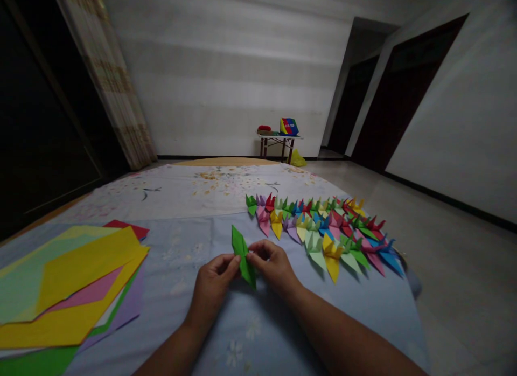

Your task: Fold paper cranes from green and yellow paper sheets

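Between my two hands is a piece of folded green paper (241, 249), a narrow diamond shape with pointed ends, raised just above the cloth. My left hand (216, 279) pinches its left side between thumb and fingers. On the other side, my right hand (273, 263) grips its edge with thumb and forefinger. To the right stand rows of folded paper cranes (332, 252) in green, yellow, pink, red, blue and purple. A stack of coloured paper sheets (92, 263) lies at the left, with yellow, pale green, pink and purple showing.
A light blue cloth (177, 300) covers the near part of the round table, and a white floral cloth (173, 193) the far part. Beyond it, a small folding table (278, 137) by the wall holds a colourful box (288, 126). A yellow bag (298, 159) sits on the floor.
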Demonstrator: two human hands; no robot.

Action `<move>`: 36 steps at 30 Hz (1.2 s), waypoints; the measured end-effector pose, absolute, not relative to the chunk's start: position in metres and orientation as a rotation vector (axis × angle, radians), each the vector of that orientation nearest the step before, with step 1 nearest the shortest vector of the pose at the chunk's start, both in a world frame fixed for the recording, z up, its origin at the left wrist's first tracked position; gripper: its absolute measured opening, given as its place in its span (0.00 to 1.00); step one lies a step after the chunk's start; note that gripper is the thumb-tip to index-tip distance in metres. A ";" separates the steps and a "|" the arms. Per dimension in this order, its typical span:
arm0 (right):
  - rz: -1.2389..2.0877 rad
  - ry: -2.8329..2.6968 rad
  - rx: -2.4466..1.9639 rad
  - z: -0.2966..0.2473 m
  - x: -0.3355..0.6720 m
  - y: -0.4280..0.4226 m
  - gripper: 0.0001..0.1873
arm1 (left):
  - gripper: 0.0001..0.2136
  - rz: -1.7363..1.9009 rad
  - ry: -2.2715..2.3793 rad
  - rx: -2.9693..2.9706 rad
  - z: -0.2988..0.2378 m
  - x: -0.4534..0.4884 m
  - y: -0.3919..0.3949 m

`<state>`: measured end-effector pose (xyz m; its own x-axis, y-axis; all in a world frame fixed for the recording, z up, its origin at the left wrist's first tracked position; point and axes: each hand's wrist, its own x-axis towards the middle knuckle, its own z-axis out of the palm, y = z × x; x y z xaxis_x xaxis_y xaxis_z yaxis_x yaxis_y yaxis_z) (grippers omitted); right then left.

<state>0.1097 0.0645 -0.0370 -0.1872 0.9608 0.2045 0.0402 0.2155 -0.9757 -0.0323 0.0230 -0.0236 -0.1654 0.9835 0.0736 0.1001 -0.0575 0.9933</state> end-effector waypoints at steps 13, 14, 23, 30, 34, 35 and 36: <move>0.990 -1.547 -1.019 -0.040 0.111 0.067 0.10 | 0.14 1.368 1.367 1.252 -0.022 -0.030 0.023; 0.966 -1.551 -1.027 -0.040 0.111 0.067 0.10 | 0.14 1.372 1.366 1.253 -0.022 -0.030 0.023; 0.842 -1.604 -1.023 -0.037 0.113 0.064 0.08 | 0.13 1.369 1.384 1.265 -0.016 -0.027 0.020; 0.783 -1.619 -1.006 -0.034 0.113 0.062 0.09 | 0.15 1.390 1.403 1.285 -0.017 -0.027 0.021; 0.722 -1.658 -0.948 -0.034 0.114 0.061 0.09 | 0.14 1.399 1.386 1.284 -0.017 -0.026 0.021; 0.712 -1.670 -0.930 -0.034 0.114 0.061 0.09 | 0.14 1.402 1.380 1.282 -0.017 -0.026 0.020; 0.702 -1.678 -0.915 -0.034 0.114 0.061 0.09 | 0.14 1.405 1.377 1.280 -0.017 -0.025 0.020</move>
<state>0.1141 0.0612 -0.0337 -0.1563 0.8447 0.5120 0.2288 0.5352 -0.8132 -0.0255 0.0196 -0.0169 -0.1946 0.9713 0.1368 0.1168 -0.1155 0.9864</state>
